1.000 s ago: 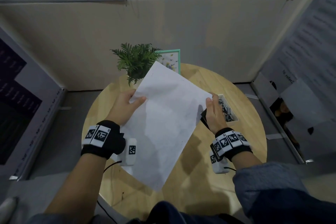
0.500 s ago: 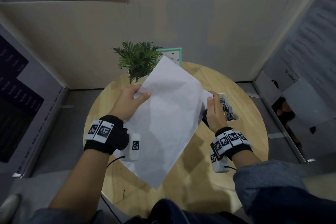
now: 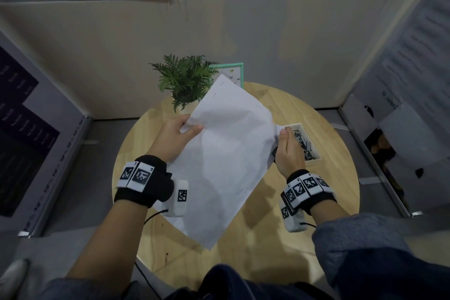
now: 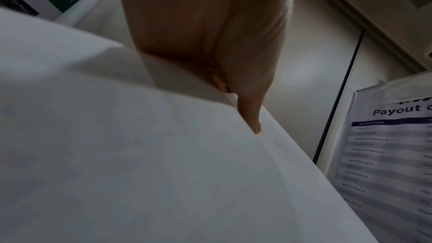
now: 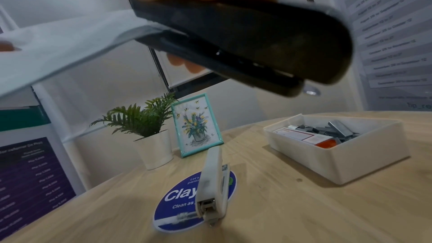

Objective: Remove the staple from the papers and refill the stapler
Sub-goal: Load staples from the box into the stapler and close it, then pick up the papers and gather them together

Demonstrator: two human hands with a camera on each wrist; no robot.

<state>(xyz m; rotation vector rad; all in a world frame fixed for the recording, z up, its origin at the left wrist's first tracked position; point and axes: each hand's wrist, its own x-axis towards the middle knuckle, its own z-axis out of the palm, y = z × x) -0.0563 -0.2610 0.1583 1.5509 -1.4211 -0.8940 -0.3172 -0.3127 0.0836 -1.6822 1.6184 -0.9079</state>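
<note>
I hold white papers (image 3: 226, 158) in the air above the round wooden table (image 3: 316, 202). My left hand (image 3: 175, 139) pinches their upper left edge, thumb on top; in the left wrist view a finger (image 4: 250, 114) lies along the sheets (image 4: 140, 173). My right hand (image 3: 288, 151) grips a black stapler-shaped tool (image 5: 245, 43) at the papers' right corner, and the paper edge (image 5: 70, 43) enters its front end. A white stapler (image 5: 214, 182) lies on a blue sticker on the table, hidden under the papers in the head view. The staple itself is not visible.
A white tray (image 5: 350, 156) with loose staple strips and a small box stands at the right, just beyond my right hand. A potted plant (image 3: 185, 80) and a teal picture frame (image 3: 233, 68) stand at the table's back. Panels close in both sides.
Both hands have raised the papers a little and carried them farther from me. The right hand has kept hold of the black tool at the papers' right corner.
</note>
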